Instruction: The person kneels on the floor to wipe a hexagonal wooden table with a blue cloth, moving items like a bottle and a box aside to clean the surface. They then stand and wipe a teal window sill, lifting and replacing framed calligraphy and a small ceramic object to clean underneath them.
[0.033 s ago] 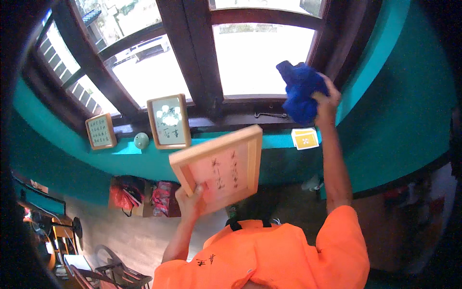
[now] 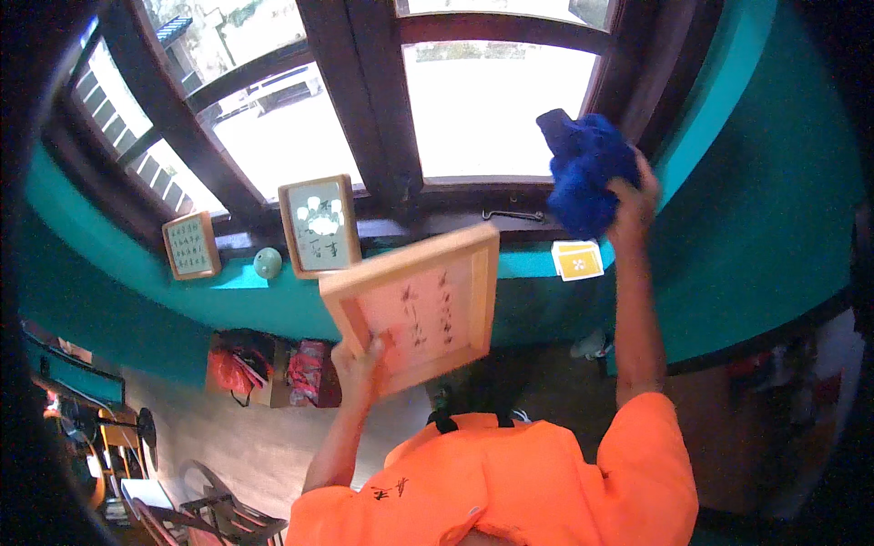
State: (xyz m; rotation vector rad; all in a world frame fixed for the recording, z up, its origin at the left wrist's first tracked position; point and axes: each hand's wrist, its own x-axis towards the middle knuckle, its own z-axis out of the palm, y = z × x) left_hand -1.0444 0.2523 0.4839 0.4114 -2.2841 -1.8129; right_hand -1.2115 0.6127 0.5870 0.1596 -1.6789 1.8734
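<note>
Hands (image 2: 362, 366) apart, right hand (image 2: 635, 207) higher

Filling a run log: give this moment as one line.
left hand: holds wooden frame; right hand: grips blue cloth; sill: two more frames

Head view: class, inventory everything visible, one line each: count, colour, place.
held frame: one, light brown, left hand
cloth: one, blue, right hand
window: one, dark brown, picture's top
hook: one, grey, window's lower right
wall: one, teal, around window
sill: one, teal, under window
standing frames: two, light brown, sill's left
ball-like object: one, pale green, between those
cards: count unclear, yellow-white, sill's right
boxes: apparently two, brown, floor left
chairs: at least one, brown, lower left
clutter: uncountable, mixed, far left
shirt: one, orange, bottom centre
hands: two, bare, on held frame, cloth
</note>
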